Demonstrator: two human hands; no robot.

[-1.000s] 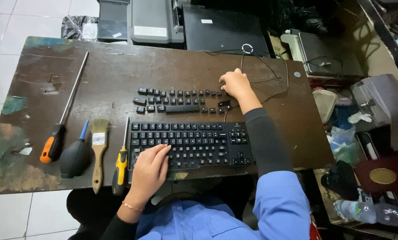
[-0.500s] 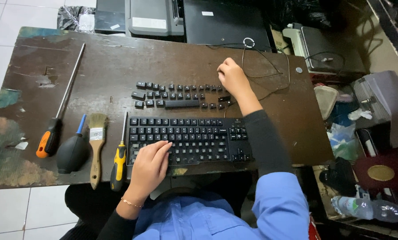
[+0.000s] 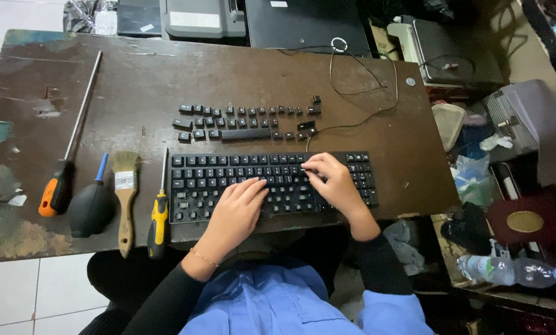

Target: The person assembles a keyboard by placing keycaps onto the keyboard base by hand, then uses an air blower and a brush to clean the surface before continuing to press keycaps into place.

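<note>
A black keyboard with several keys removed lies at the near edge of a worn brown table. My left hand rests flat on its middle keys. My right hand sits on the keyboard's right half, fingertips bunched on a key in the upper rows; I cannot tell whether it grips that key. Beyond the keyboard, several loose black keycaps are laid out in rows. The keyboard's cable loops across the table behind them.
Left of the keyboard lie a yellow-handled screwdriver, a paint brush, a black air blower and a long orange-handled screwdriver. Grey machines stand behind the table. A water bottle and clutter sit at the right.
My right hand has come back from the loose keycap rows to the keyboard's right half. My left hand has slid right, toward the keyboard's middle.
</note>
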